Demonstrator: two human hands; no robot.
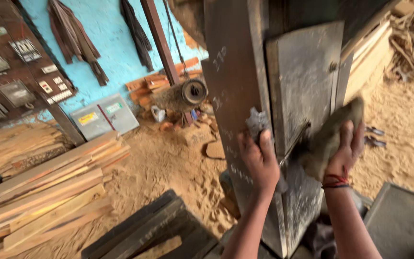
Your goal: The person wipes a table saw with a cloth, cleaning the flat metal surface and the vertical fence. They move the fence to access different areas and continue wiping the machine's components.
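Head view: left hand [259,160] raised against the front of a tall dark metal machine column [231,96], fingers clenched on a small grey star-shaped knob [257,122] just beside the edge of the grey hinged door [307,81]. Right hand [345,151], red thread at the wrist, grasping a dusty brown rag [329,139], pressed close to the door's lower part, near its latch side. Sawdust floor [168,158] all around. Stacked planks [49,192] to the left, dark boards [144,230] nearer the feet. Grey box [104,115] leaning at a blue wall [111,48], cylindrical motor [188,93] just beside it. More timber scraps [408,38] at upper right.
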